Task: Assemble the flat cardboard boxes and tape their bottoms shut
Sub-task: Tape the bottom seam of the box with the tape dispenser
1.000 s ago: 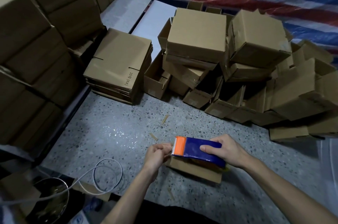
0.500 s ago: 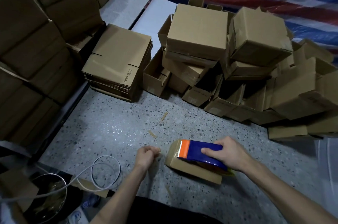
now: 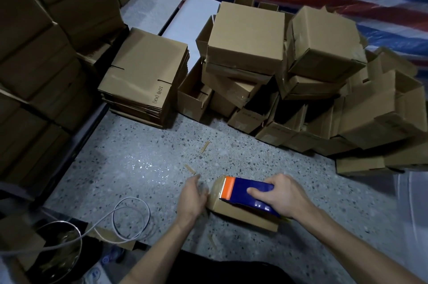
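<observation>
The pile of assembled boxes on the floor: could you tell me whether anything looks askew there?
Yes: the assembled boxes lie tumbled at mixed angles, several on their sides, not squarely stacked. Cardboard slivers litter the floor nearby.

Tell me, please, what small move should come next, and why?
Probably the left hand should press the tape flat on the box end: the right hand grips the dispenser with its toothed edge at that end, and the open left hand is right beside it.

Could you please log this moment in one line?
right hand grips blue-orange tape dispenser on brown cardboard box; left hand open beside it
</observation>
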Tool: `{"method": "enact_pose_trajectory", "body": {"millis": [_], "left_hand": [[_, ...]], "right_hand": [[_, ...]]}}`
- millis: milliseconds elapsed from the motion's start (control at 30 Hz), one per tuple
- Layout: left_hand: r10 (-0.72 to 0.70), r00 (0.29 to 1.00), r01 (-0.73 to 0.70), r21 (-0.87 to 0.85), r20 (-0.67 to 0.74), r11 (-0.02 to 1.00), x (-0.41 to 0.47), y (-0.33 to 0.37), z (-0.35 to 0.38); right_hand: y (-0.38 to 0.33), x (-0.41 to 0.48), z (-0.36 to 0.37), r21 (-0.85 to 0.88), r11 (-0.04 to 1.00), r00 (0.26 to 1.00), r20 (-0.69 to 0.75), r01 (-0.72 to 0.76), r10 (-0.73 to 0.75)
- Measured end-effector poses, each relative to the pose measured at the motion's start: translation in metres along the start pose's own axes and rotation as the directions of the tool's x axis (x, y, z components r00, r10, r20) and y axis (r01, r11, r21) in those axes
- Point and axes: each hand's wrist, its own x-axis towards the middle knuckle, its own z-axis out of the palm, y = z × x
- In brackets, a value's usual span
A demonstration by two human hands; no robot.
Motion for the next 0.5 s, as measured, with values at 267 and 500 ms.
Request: {"method": "enact_pose_trajectory", "body": {"millis": [267,500], "left_hand": [[0.075,0.928,0.019,-0.247,0.365,0.969,-0.023,-0.008,0.000],[0.153,0.931,-0.079,-0.225,0.333,0.971,-0.016,-0.014,-0.002]], "right_hand": [[-0.001,0.004,0.000,-0.003,1.000,1.000,-0.012,-0.019,0.019],[0.000,0.005,-0.005,0.024,1.000,1.000,0.014,-0.005,0.004]]}}
